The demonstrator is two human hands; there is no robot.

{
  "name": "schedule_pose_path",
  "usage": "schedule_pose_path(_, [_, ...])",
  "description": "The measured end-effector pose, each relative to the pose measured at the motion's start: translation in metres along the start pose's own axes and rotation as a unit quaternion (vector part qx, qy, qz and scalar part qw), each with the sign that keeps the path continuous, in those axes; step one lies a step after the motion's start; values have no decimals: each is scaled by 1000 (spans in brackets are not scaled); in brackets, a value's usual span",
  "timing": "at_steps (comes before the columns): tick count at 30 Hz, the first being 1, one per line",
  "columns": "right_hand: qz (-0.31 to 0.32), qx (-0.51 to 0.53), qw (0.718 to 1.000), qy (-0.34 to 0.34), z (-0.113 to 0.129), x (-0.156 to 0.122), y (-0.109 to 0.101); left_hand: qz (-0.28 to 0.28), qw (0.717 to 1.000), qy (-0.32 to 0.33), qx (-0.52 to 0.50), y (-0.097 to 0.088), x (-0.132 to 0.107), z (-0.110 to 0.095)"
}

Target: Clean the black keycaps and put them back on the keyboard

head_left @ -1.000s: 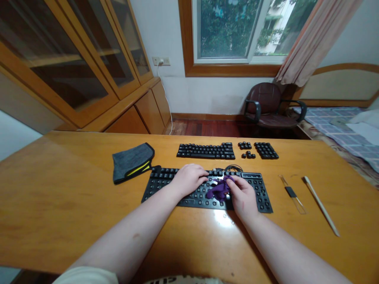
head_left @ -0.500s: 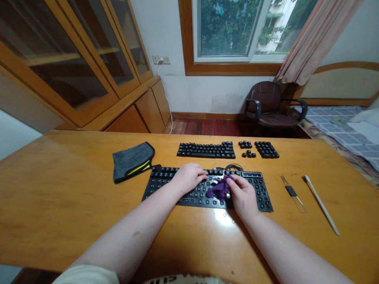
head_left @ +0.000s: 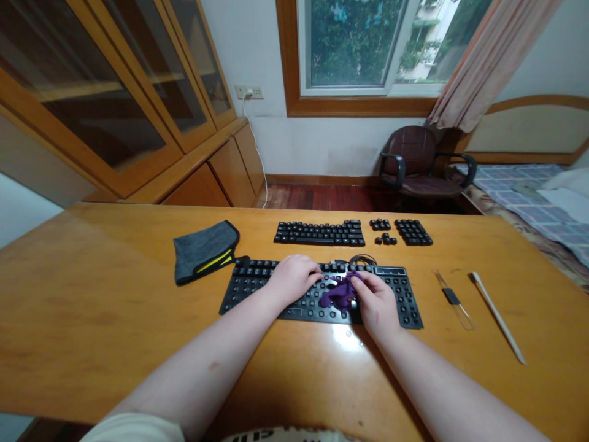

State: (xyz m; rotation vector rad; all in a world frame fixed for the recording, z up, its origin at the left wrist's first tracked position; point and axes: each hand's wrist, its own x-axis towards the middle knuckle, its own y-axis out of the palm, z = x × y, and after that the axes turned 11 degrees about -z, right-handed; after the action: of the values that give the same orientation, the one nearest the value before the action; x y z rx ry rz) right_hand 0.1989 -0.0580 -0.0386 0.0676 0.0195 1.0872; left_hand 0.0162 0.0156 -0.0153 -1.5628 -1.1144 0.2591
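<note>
Head view, looking forward and down.

Keyboard base [head_left: 313, 312]: black, lying flat on a wooden table [head_left: 115, 294], crosswise at the centre; keys mostly bare, with caps along the far edge.

Left hand [head_left: 294, 279]: over the left-centre of the keyboard base, palm down, fingers bent toward the right; whether they close on anything cannot be told.

Right hand [head_left: 380, 307]: over the right-centre of the same base, thumb and forefinger clamped on a purple piece.

Purple piece [head_left: 340, 296]: soft, crumpled, lying over the keys between the two hands; cloth or putty, cannot tell.

Keycaps, black, in groups beyond the base: one long block [head_left: 319, 233]; two small clusters to its right, one [head_left: 380, 224] farther and one [head_left: 385, 239] nearer; one number block [head_left: 414, 232] at far right.

Cable [head_left: 362, 260]: black, coiled just beyond the base.

Grey cloth [head_left: 205, 248]: folded, dark-edged, yellow inside, beside the base's far left corner.

Wire tool [head_left: 451, 297]: dark middle grip, wire loops at the ends, right of the base.

Brush [head_left: 497, 317]: pale slim handle, dark tip at the far end, right of the wire tool.

Chair [head_left: 418, 162]: dark red, black arms, beyond the table at right.
</note>
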Motion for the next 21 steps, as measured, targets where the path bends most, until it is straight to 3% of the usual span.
schedule_pose_path(6, [-9, 4, 1000, -7, -3, 0, 0, 0, 997, 59, 47, -5, -1, -6])
schedule_pose_path(15, [-5, 3, 1000, -13, -5, 1, -1, 38, 994, 64, 77, -13, 1, -11])
schedule_pose_path(18, [-9, -1, 1000, -11, -2, 1, 0, 51, 991, 41, 117, -21, -2, -26])
schedule_pose_path(21, [-8, -3, 1000, -7, -2, 1, 0, 79, 983, -22, 166, -23, -8, -47])
